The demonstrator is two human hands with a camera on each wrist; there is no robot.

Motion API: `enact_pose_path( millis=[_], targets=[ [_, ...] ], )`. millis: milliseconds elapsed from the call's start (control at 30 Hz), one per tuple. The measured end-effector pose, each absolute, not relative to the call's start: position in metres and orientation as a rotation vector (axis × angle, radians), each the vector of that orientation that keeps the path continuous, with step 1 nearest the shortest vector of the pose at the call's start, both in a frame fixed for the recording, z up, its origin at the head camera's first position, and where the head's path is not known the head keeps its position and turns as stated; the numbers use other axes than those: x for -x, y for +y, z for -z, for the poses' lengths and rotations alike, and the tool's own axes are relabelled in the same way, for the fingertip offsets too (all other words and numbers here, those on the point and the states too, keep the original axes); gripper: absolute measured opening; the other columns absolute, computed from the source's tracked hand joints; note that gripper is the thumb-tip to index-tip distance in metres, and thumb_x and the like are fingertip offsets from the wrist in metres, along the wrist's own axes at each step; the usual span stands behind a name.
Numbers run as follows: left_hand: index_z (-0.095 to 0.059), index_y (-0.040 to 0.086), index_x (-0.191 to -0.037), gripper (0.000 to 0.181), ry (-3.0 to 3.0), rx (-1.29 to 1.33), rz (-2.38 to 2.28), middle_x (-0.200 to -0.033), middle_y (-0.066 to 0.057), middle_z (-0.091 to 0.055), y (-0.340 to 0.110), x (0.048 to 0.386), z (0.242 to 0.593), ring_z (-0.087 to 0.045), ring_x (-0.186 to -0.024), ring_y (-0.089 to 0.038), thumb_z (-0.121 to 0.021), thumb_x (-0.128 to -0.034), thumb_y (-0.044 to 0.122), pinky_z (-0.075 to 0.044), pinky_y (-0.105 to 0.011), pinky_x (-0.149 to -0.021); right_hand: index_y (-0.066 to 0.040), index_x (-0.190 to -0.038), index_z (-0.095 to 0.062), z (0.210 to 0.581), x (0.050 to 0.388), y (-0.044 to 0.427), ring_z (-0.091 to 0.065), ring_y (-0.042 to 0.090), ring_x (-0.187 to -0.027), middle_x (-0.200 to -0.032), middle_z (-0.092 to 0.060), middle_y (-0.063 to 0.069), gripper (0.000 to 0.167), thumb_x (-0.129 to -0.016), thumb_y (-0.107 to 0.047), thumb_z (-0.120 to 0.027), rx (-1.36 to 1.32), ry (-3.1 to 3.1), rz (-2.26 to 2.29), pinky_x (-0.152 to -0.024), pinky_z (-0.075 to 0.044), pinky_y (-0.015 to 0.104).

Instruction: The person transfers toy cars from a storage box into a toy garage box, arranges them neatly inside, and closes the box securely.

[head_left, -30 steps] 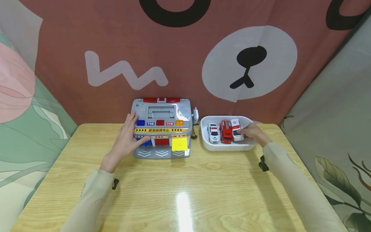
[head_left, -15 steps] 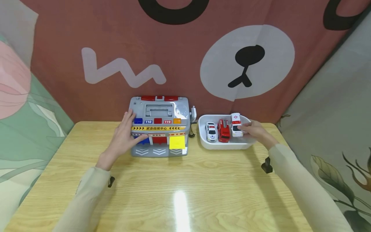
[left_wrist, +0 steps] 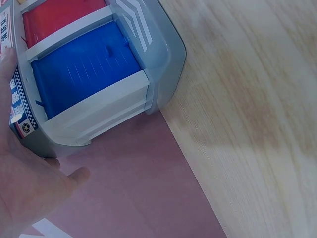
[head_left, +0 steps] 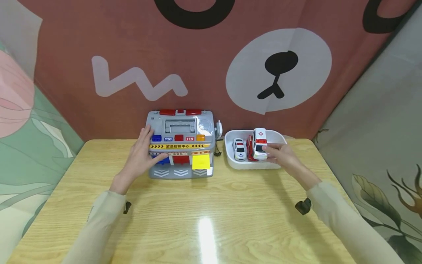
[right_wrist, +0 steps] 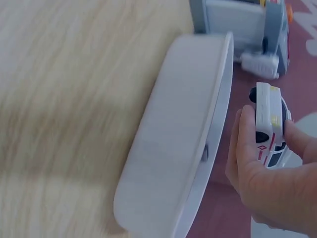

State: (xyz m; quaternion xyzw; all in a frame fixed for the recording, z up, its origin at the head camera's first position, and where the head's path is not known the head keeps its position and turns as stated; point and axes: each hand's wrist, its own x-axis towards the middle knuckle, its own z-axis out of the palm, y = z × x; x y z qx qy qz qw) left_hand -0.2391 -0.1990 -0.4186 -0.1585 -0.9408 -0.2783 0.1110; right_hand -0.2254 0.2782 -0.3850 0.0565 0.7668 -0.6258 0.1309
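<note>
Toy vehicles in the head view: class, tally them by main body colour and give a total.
White: 2 (car in the tray, van in the right hand)
Red: 1 (truck, partly hidden by the van)
Total: 3

Head view: from above, facing forward-down across the table (head_left: 171, 212).
Wrist views: close, both catching the station (left_wrist: 89, 69).
</note>
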Motion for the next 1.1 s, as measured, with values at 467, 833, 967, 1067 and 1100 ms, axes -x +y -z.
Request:
enact_pose_path(
  millis=[467, 833, 967, 1067, 1100],
  targets=[
    [-0.013, 0.006, -0.155, 0.103, -2.769, 0.473, 0.824, -0.162, -0.008, 0.000, -0.198, 0.238, 0.418, 0.007, -0.146, -0.025, -0.069, -0.0832, 0.054, -0.014, -0.071, -0.105, 0.022, -0.139, -0.025, 0.400, 0.184, 0.237, -0.062, 0.006, -0.088, -0.123, -0.052, 0.028, 0.057, -0.097, -0.006, -0.053, -0.067, 2.072, 1.914, -0.081, -0.053, 0.024],
    [-0.013, 0.006, -0.155, 0.103, -2.770, 0.462, 0.824, -0.162, -0.007, 0.001, -0.199, 0.237, 0.418, 0.007, -0.146, -0.026, -0.069, -0.0829, 0.055, -0.013, -0.071, -0.105, 0.019, -0.136, -0.035, 0.411, 0.157, 0.198, -0.061, 0.016, -0.096, -0.120, -0.056, 0.029, 0.054, -0.090, 0.001, -0.057, 0.147, 2.130, 1.789, -0.090, -0.050, 0.048],
    [-0.012, 0.007, -0.155, 0.103, -2.775, 0.462, 0.816, -0.162, -0.007, 0.001, -0.199, 0.238, 0.419, 0.008, -0.146, -0.024, -0.068, -0.0832, 0.054, -0.014, -0.070, -0.105, 0.018, -0.136, -0.036, 0.417, 0.155, 0.191, -0.061, 0.015, -0.093, -0.115, -0.059, 0.026, 0.055, -0.088, 0.001, -0.058, 0.170, 2.128, 1.794, -0.086, -0.053, 0.041],
    [-0.011, 0.007, -0.155, 0.103, -2.779, 0.457, 0.808, -0.162, -0.006, 0.001, -0.199, 0.238, 0.418, 0.008, -0.146, -0.023, -0.069, -0.0834, 0.053, -0.015, -0.070, -0.106, 0.017, -0.135, -0.038, 0.420, 0.154, 0.183, -0.060, 0.015, -0.091, -0.112, -0.060, 0.024, 0.055, -0.087, 0.000, -0.060, 0.166, 2.161, 1.757, -0.082, -0.053, 0.037],
    [-0.011, 0.007, -0.155, 0.103, -2.780, 0.457, 0.805, -0.162, -0.006, 0.001, -0.200, 0.239, 0.418, 0.008, -0.146, -0.023, -0.069, -0.0834, 0.053, -0.015, -0.069, -0.106, 0.017, -0.135, -0.038, 0.421, 0.154, 0.180, -0.060, 0.015, -0.091, -0.111, -0.060, 0.024, 0.056, -0.087, 0.000, -0.060, 0.168, 2.174, 1.741, -0.082, -0.053, 0.037]
  ],
)
